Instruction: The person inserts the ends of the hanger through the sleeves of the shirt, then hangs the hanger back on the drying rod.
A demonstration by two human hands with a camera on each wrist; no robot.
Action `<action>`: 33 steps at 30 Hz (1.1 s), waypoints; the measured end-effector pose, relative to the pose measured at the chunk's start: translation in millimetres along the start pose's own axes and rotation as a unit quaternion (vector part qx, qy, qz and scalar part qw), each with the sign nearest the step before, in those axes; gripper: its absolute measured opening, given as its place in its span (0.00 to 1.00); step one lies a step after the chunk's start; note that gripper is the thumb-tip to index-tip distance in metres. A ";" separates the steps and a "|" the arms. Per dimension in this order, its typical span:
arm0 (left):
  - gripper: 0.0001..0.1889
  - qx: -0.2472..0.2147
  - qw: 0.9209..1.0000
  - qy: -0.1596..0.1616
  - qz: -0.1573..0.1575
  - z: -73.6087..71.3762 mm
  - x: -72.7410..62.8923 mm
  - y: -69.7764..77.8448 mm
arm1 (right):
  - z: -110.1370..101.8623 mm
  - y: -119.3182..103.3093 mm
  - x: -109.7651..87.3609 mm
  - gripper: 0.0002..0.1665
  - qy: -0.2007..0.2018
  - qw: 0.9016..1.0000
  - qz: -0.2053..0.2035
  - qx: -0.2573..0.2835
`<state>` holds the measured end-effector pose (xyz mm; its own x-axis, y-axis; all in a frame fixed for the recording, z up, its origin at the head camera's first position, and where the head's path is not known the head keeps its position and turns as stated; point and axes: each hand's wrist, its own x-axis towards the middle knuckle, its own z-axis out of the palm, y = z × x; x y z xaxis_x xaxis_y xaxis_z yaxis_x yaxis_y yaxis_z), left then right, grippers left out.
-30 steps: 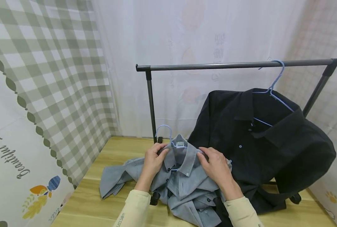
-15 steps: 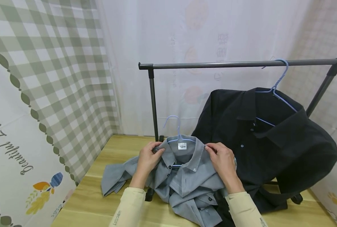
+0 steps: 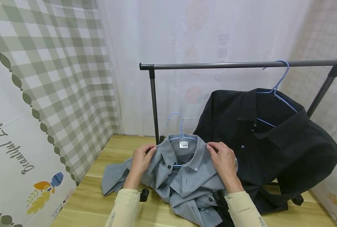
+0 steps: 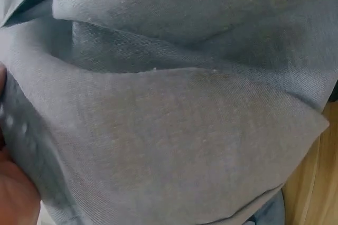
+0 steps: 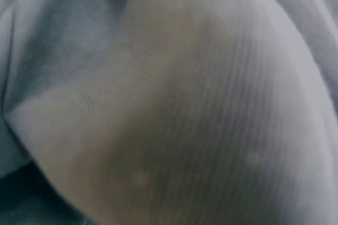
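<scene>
A grey-blue button-up shirt (image 3: 186,181) lies bunched on the table, its collar raised and a white label showing inside the neck. Out of the neck rises the hook of a light blue hanger (image 3: 181,127); the hanger's arms are mostly hidden in the cloth. My left hand (image 3: 140,159) pinches the shirt at its left shoulder, thumb against fingers. At the other shoulder, my right hand (image 3: 223,159) pinches the cloth the same way. Shirt fabric (image 4: 174,140) nearly fills the left wrist view, with part of a hand at its left edge. Blurred cloth (image 5: 185,103) covers the right wrist view.
Behind stands a dark metal clothes rack (image 3: 202,66). A black shirt (image 3: 242,135) hangs from it on a second blue hanger (image 3: 280,78), close beside my right hand. Wood-grain table (image 3: 86,201) lies underneath; a checked cloth (image 3: 72,63) hangs at left.
The hanger's hook has risen higher out of the collar and stands more upright. My left hand has slid outward along the left shoulder, and my right hand has shifted slightly right; the collar is spread wider.
</scene>
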<state>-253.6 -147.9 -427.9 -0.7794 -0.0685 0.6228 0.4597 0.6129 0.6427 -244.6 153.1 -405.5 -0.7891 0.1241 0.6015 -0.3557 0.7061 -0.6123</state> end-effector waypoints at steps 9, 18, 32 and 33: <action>0.05 0.022 0.999 0.030 0.035 0.9 7.0 6.6 | -5.3 -0.3 4.8 0.08 0.025 1.000 -0.006 -0.009; 0.08 0.009 1.000 -0.005 0.013 0.4 12.8 11.8 | -8.4 -1.3 12.1 0.10 0.045 0.999 -0.010 0.008; 0.08 -0.017 1.000 -0.011 0.014 8.2 46.3 43.7 | -4.3 -10.4 13.8 0.16 0.055 0.997 -0.051 -0.002; 0.08 -0.017 1.000 -0.007 0.015 6.9 49.3 45.2 | -3.3 -12.2 12.8 0.19 0.060 0.996 -0.061 -0.006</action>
<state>-274.2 -118.1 -371.3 -0.7716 -0.0392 0.6349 0.4960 0.5878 0.6391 -248.7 148.4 -388.6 -0.6750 0.1186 0.7282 -0.4381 0.7297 -0.5250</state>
